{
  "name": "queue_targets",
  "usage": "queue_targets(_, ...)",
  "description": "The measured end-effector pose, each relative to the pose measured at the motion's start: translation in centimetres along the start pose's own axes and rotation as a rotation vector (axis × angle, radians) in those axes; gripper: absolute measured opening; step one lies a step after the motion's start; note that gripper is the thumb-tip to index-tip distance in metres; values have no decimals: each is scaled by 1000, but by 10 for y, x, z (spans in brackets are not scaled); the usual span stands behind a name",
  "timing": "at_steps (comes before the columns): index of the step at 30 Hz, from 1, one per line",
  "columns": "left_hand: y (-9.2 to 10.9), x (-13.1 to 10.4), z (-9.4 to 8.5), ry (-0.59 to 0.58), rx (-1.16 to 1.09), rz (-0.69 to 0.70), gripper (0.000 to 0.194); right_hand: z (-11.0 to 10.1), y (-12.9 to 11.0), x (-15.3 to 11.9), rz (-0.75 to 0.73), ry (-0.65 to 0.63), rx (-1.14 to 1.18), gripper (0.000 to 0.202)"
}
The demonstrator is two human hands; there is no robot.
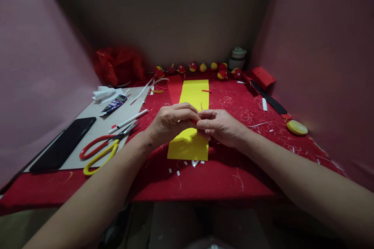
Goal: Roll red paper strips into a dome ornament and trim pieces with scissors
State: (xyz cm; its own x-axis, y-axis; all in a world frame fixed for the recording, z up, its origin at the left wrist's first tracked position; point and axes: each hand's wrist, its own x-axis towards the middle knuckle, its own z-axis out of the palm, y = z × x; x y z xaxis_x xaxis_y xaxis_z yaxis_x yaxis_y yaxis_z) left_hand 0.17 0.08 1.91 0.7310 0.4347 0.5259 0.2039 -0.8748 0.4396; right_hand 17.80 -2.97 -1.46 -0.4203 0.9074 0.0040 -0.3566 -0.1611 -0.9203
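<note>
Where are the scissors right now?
In the head view, the scissors lie open on the left, partly on the grey board, beside the white stick and just right of the black phone.

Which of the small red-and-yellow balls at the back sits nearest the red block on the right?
The rightmost ball, just in front of the pale-lidded bottle; every other ball lies farther left of the red block.

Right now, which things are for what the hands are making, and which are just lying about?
Probably for the job:
small red piece, being held
yellow sheet
scissors

Seemingly just lying about:
black phone
red plastic bag
lidded bottle
white scrap
</note>
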Motion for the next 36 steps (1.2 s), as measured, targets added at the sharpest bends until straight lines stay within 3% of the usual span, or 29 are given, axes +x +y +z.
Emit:
queue_targets(11, 0, 0, 0, 10, 23, 16, 16, 2, -3, -2, 58, 38, 29, 26)
queue_targets(19, 0, -1, 2, 41, 136, 48, 15, -1, 1, 0, 46, 18, -1, 24)
queue_targets(28, 5, 0, -2, 37, 107, 37, 9, -4, -6, -1, 12, -51, 2, 26)
queue_targets(32, 5, 1, -8, 43, -42, -57, 16, -6, -6, 0, -74, -9, -95, 27)
queue_targets(34, 3, 1, -11, 71, -191, -161, 32, -6, -9, 1, -132, 52, -144, 31)
queue_targets(36, 2, 1, -14, 99, -311, -281, 32, -5, -11, 1, -191, 116, -207, 36)
